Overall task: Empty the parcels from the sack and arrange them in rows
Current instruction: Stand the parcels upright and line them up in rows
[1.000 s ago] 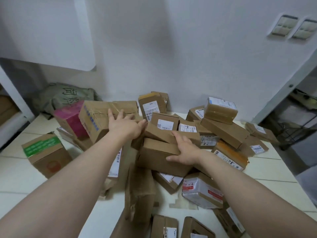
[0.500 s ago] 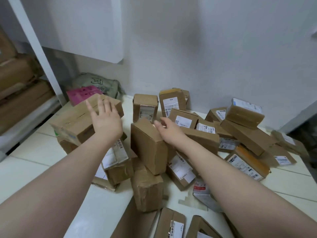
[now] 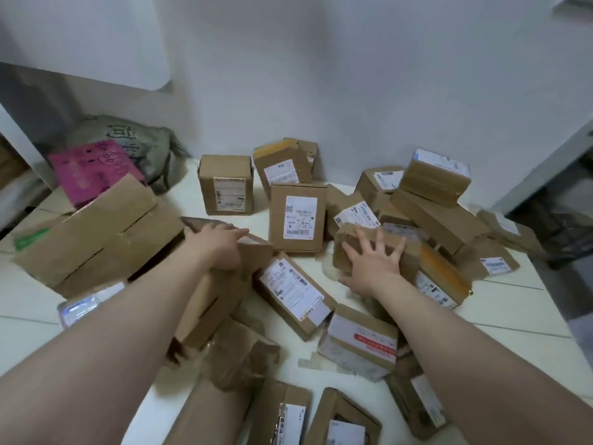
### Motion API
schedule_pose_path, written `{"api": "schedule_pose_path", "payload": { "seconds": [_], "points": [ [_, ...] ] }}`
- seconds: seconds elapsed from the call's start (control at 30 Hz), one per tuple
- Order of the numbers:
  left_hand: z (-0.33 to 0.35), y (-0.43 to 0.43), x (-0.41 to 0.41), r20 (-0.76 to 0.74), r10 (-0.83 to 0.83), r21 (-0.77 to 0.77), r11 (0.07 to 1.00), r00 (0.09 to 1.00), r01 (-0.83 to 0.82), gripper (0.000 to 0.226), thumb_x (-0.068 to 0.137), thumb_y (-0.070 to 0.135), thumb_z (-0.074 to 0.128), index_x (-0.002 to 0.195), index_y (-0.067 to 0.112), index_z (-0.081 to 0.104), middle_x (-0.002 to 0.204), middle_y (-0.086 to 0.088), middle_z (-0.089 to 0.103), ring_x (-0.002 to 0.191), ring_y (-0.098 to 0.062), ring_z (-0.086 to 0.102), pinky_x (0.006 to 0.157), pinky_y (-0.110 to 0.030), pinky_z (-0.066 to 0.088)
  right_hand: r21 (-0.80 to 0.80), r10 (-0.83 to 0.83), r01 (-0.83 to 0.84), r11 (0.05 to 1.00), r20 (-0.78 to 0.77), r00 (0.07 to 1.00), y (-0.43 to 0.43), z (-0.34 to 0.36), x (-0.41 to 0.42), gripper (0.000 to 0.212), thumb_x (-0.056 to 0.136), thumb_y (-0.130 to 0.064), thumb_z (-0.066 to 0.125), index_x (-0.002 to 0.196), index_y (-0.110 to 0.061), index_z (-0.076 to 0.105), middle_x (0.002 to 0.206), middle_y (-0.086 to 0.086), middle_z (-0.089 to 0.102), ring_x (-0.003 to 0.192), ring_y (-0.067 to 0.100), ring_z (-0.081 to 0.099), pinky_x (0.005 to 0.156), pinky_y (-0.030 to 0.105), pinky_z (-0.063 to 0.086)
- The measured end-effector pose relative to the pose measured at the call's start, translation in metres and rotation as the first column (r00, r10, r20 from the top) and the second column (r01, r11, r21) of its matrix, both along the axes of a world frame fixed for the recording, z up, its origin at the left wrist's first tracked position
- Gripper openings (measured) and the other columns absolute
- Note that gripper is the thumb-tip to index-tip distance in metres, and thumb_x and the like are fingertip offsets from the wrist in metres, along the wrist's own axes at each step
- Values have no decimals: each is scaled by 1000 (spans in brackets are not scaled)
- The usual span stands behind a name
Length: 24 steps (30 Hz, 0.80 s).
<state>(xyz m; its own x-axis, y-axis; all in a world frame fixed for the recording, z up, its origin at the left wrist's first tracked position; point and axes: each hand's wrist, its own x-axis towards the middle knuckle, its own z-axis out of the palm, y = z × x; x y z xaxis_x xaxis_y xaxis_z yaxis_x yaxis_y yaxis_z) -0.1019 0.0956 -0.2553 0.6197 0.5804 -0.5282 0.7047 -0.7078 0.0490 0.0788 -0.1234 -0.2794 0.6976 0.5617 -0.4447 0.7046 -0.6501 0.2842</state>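
Sorting the heap, pressing left hand (image 3: 221, 248) flat on a long parcel (image 3: 256, 252), splaying right hand (image 3: 373, 268) over a centre-right parcel (image 3: 409, 256), gripping nothing. Next, likely lifting towards the upright boxes (image 3: 296, 216).

Dim, soft light; motion-blurred, warped edges

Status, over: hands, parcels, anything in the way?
Left hand flat on tilted parcel. Right hand spread on second parcel. Pile loose, no rows yet. Upright parcel stands between hands.

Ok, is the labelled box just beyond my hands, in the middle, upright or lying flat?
Upright: the labelled box stands on end on the floor, taller than wide, label facing the camera.
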Motion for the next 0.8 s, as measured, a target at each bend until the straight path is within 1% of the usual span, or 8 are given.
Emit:
{"api": "schedule_pose_path", "payload": {
  "seconds": [0.07, 0.17, 0.23, 0.3, 0.43, 0.53, 0.67, 0.8],
  "points": [
    [-5, 1, 1, -32, 16, 74, 997, 999, -13, 71, 91, 22, 47, 155, 35, 19, 161, -8, 24, 146, -35, 23, 120, -57, 11, 31, -1, 1, 1000, 6, 1000, -11, 2, 15, 79, 92, -64, 43, 155, -42, 2, 158, 0, -34, 144, 42, -27, 109, 75, -9],
    [-8, -3, 21, 103, 62, 145, 986, 993, -76, 71, 90, 30, 51, 155, 29, 22, 162, -9, 18, 148, -33, 15, 119, -49, 17, 101, -72, 67, 993, 48, 996, -12, 4, 25, 66, 95, -55, 45, 154, -40, 18, 164, 6, -18, 148, 45, -11, 114, 69, 4],
    [-7, -10, 47, 242, 32, 203, 976, 970, -83, 77, 88, 37, 58, 155, 32, 19, 165, -6, 8, 151, -31, 5, 121, -52, 9, 221, -240, 212, 952, 105, 965, 0, 7, 25, 57, 96, -44, 47, 149, -26, 35, 164, 12, 1, 145, 46, 9, 113, 64, 18],
    [-4, -20, 76, 361, -36, 223, 974, 932, -49, 83, 89, 44, 59, 156, 36, 10, 166, -2, -3, 152, -30, -8, 118, -56, -5, 351, -308, 249, 903, 124, 943, 16, 9, 30, 58, 97, -43, 46, 147, -15, 38, 163, 12, 9, 145, 43, 14, 112, 63, 20],
    [-5, -40, 133, 381, -273, 329, 933, 883, 146, 93, 87, 50, 60, 156, 38, -2, 164, -1, -15, 149, -31, -21, 112, -63, -15, 396, 25, -57, 916, 84, 996, 45, 9, 53, 63, 95, -48, 50, 151, -29, 28, 165, -1, -4, 151, 35, -10, 114, 70, 2],
    [-14, -38, 176, 276, -372, 371, 892, 886, 258, 99, 84, 51, 61, 155, 38, -7, 163, -3, -21, 147, -33, -26, 111, -66, -16, 326, 131, -110, 939, -43, 990, 65, 1, 79, 70, 94, -51, 51, 154, -35, 18, 164, -6, -17, 148, 34, -22, 112, 72, -3],
    [-32, -2, 206, 153, -339, 380, 887, 928, 262, 104, 76, 78, 55, 154, 45, -5, 162, -5, -24, 144, -41, -27, 108, -73, -12, 164, 1, 29, 986, -180, 984, 70, -21, 116, 78, 92, -61, 45, 155, -38, 5, 162, -3, -24, 146, 32, -29, 108, 76, -8],
    [-45, 30, 193, 155, -207, 311, 938, 966, 152, 101, 67, 86, 54, 151, 44, 16, 161, 2, -26, 144, -48, -22, 104, -79, -7, 177, -100, 127, 976, -154, 983, 62, -36, 137, 82, 92, -67, 38, 156, -32, 0, 160, 2, -29, 146, 34, -29, 109, 74, -5]
  ]
}}
